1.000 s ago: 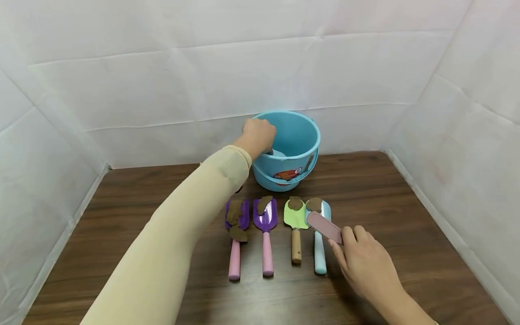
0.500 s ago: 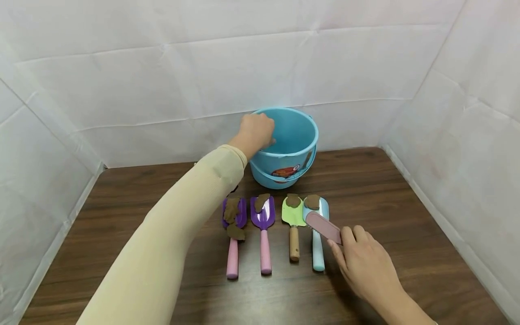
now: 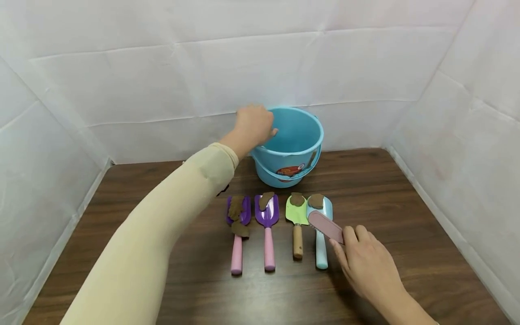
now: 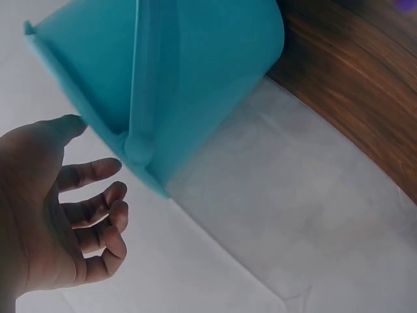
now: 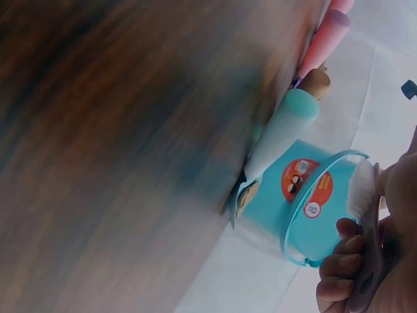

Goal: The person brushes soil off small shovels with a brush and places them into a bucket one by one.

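My left hand (image 3: 253, 124) hovers at the left rim of a light blue bucket (image 3: 298, 133). In the left wrist view its fingers (image 4: 98, 208) are loosely curled around nothing, and the thumb tip is at the rim; contact is unclear. My right hand (image 3: 367, 266) grips a mauve-handled brush (image 3: 325, 225) with white bristles (image 5: 360, 189), held above the light blue hand shovel (image 3: 321, 248). Beside that shovel lie a green one with a wooden handle (image 3: 298, 243) and two purple ones with pink handles (image 3: 269, 250). Brown flat clumps (image 3: 316, 201) sit on the shovel blades. The bucket's bottom is hidden.
The shovels lie in a row on the dark wooden table (image 3: 365, 180), in front of the bucket. White sheeting (image 3: 365, 67) walls the table at the back and both sides. The bucket's handle (image 3: 313, 169) hangs down its front.
My left hand has risen and shifted left, out of the bucket. A pale thing beside it inside the bucket no longer shows. The right hand with the brush has barely moved.
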The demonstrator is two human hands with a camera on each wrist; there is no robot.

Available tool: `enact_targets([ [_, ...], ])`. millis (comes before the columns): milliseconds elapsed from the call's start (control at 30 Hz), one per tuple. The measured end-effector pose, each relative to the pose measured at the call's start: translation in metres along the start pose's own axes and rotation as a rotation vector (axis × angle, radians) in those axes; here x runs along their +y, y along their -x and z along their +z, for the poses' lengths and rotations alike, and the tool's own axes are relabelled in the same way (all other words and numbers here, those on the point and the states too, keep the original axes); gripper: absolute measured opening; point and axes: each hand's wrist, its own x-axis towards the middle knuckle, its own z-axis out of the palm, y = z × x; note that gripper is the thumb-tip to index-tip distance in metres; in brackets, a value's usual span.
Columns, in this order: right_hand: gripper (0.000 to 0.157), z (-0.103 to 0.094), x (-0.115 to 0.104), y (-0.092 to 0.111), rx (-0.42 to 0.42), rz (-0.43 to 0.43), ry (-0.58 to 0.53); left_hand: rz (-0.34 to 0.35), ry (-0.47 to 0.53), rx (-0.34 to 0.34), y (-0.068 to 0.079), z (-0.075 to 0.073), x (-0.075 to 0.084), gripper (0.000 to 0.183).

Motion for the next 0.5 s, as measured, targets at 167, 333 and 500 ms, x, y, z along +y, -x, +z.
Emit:
enact_targets([
  [167,0.032,0.003,0.003,-0.008,0.023,-0.028,-0.013,-0.023,0.051,0.019,0.023,-0.006,-0.014,0.049],
  [333,0.033,0.006,0.005,-0.016,0.018,-0.045,-0.018,-0.043,0.086,0.044,0.056,-0.001,-0.026,0.051],
  [500,0.034,0.009,0.007,-0.025,0.031,-0.078,-0.028,-0.052,0.100,0.058,0.097,0.017,-0.032,0.057],
])
